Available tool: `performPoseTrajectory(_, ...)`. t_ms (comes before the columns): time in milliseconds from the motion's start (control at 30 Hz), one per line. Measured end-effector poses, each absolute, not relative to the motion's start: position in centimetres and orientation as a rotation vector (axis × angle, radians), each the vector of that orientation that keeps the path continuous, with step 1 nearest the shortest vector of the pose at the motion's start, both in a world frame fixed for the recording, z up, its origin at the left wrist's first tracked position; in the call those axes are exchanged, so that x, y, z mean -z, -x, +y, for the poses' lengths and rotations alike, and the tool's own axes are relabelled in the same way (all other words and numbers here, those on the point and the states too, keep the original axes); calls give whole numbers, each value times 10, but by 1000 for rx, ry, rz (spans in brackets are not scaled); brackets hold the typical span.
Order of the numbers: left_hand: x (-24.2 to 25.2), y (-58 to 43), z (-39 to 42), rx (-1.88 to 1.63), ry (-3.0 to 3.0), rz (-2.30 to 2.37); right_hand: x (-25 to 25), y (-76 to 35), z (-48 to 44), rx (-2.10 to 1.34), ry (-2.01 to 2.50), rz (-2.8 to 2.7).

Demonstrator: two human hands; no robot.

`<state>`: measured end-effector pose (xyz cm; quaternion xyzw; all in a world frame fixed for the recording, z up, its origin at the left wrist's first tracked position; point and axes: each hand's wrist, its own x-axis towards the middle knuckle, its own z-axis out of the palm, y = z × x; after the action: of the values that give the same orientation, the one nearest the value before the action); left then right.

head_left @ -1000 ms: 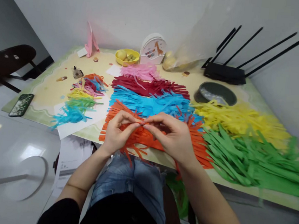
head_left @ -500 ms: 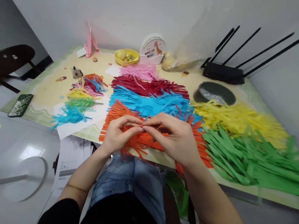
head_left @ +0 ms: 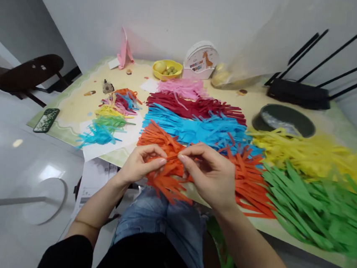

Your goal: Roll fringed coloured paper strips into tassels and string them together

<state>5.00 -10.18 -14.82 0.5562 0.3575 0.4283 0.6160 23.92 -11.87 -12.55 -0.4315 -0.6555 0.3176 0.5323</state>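
Between my hands, over the table's front edge, is a piece of orange fringed paper (head_left: pixel 169 183), its strips hanging down. My left hand (head_left: pixel 142 163) pinches it from the left with thumb and fingers. My right hand (head_left: pixel 211 173) pinches a thin twisted part of the same orange piece, a short span away from the left fingertips. Beneath and beyond lie more orange fringe (head_left: pixel 251 183), then blue fringe (head_left: pixel 194 129), dark red fringe (head_left: pixel 193 107) and pink fringe (head_left: pixel 183 87). Small multicoloured tassels (head_left: pixel 112 121) rest to the left on white paper.
Yellow fringe (head_left: pixel 315 157) and green fringe (head_left: pixel 316 206) spread on the right, below a dark round bowl (head_left: pixel 307 125) and a black router (head_left: pixel 299 94). At the back stand a yellow fruit dish (head_left: pixel 168 76) and a giraffe-printed holder (head_left: pixel 201 60). A phone (head_left: pixel 46 120) lies at the left edge.
My fingertips have drawn apart, with a thin orange stretch now showing between them. The view has turned left, so things on the table appear farther right.
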Motion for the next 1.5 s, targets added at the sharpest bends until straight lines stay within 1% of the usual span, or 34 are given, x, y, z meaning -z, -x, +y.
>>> performPoseTrajectory(167, 159, -33, -113, -926, -1235, 887, 137, -218, -117, -667, 1002, -1622)
performPoseTrajectory(267, 158, 11, -116, -821, -1368, 1051, 150, -211, -121, -861, 957, -1666)
performPoseTrajectory(333, 146, 58, -113, -844, -1655, 1325, 160, -211, -126, -1051, 932, -1646)
performPoseTrajectory(367, 138, 83, -109, -987, -1829, 1560, 166, -213, -128, -1113, 934, -1623)
performPoseTrajectory(433, 123, 128, -95, -1245, -2110, 2223, 175, -216, -132, -1146, 964, -1590)
performPoseTrajectory(467, 119, 144, -85, -1335, -2143, 2344, 178, -218, -133, -1132, 982, -1588)
performPoseTrajectory(500, 119, 155, -74, -1343, -2217, 2384, 181, -219, -134, -1112, 995, -1591)
performPoseTrajectory(533, 124, 160, -63, -1332, -2331, 2342, 182, -220, -134, -1095, 1000, -1598)
performPoseTrajectory(567, 133, 159, -52, -1248, -2429, 2215, 183, -221, -135, -1080, 1002, -1605)
performPoseTrajectory(700, 195, 139, -24, -664, -2471, 1761, 185, -229, -138, -1037, 1034, -1608)
performPoseTrajectory(767, 218, 136, -24, -528, -2474, 1651, 187, -238, -140, -1025, 1080, -1590)
performPoseTrajectory(867, 229, 145, -27, -443, -2541, 1606, 188, -255, -142, -1007, 1141, -1580)
performPoseTrajectory(933, 228, 151, -23, -401, -2603, 1620, 185, -266, -137, -948, 1164, -1618)
performPoseTrajectory(1033, 226, 150, -7, -426, -2685, 1721, 176, -287, -110, -748, 1226, -1746)
performPoseTrajectory(1133, 223, 142, 5, -379, -2783, 1788, 168, -316, -56, -487, 1361, -1860)
performPoseTrajectory(1233, 206, 131, 2, -359, -2923, 1807, 165, -341, 8, -214, 1627, -2002)
performPoseTrajectory(1267, 197, 125, 0, -445, -2967, 1839, 166, -345, 28, -147, 1707, -2072)
performPoseTrajectory(1333, 176, 100, 1, -729, -3020, 1869, 171, -345, 62, -106, 1774, -2172)
performPoseTrajectory(1367, 166, 80, 6, -866, -3033, 1819, 174, -342, 75, -110, 1783, -2221)
performPoseTrajectory(1400, 157, 56, 14, -913, -3055, 1688, 178, -338, 87, -119, 1788, -2268)
performPoseTrajectory(1433, 151, 27, 26, -843, -3073, 1490, 183, -333, 97, -123, 1802, -2319)
performPoseTrajectory(1500, 147, -38, 58, -472, -3034, 1228, 191, -326, 112, -118, 1846, -2411)
